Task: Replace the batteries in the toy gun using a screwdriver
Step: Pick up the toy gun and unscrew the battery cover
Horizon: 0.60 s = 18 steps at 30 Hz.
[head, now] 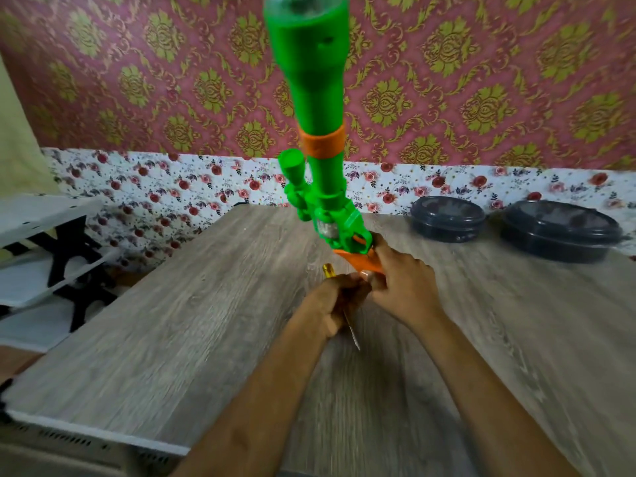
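Observation:
A long green toy gun (311, 98) with an orange band and an orange grip stands almost upright over the wooden table (172, 339), its muzzle pointing up toward the camera. My right hand (401, 285) grips the orange handle (358, 261) at the gun's lower end. My left hand (339, 297) is curled round a screwdriver (352, 333). Its yellow handle end sticks out above the fist and its metal shaft points down toward me. The left thumb touches the orange handle. Something silvery shows in the gun's body near the grip.
Two dark round lidded containers (447, 218) (561, 232) sit at the table's far right by the floral wall strip. A white shelf unit with black brackets (51, 253) stands left of the table. The table's near edge runs across the lower left.

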Each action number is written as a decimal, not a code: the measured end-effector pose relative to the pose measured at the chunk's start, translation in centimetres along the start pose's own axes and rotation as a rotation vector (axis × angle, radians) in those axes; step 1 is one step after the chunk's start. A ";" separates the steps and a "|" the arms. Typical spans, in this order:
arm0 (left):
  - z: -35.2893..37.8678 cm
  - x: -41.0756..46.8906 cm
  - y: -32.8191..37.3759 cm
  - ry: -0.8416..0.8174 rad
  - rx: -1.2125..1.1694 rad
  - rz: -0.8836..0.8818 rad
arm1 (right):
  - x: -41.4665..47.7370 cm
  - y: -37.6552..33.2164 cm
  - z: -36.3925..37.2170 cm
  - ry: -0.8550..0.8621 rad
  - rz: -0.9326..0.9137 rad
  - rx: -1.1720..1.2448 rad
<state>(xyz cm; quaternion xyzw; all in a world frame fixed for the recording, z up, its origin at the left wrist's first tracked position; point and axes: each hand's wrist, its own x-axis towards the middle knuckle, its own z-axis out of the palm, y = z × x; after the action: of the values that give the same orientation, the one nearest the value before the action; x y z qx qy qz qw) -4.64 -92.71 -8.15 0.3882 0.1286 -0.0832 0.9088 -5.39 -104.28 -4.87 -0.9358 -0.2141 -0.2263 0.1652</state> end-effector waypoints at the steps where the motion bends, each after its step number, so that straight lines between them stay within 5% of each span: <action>1: 0.0 0.0 0.0 -0.004 -0.002 0.004 | 0.0 0.4 -0.1 -0.006 0.020 0.027; 6: -0.1 0.0 -0.1 0.055 0.012 0.058 | 0.0 2.5 0.8 -0.007 0.143 0.272; 12: -1.4 1.3 0.3 0.317 0.164 0.329 | 0.1 4.6 2.5 -0.028 0.334 0.757; 18: -1.2 2.5 1.0 0.354 0.577 0.423 | 0.0 5.0 2.6 -0.056 0.417 0.934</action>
<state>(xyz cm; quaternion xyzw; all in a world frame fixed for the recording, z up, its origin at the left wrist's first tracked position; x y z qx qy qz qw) -2.20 -91.28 -8.98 0.6536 0.1718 0.1411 0.7235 -2.10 -107.46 -8.09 -0.7907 -0.1053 -0.0437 0.6015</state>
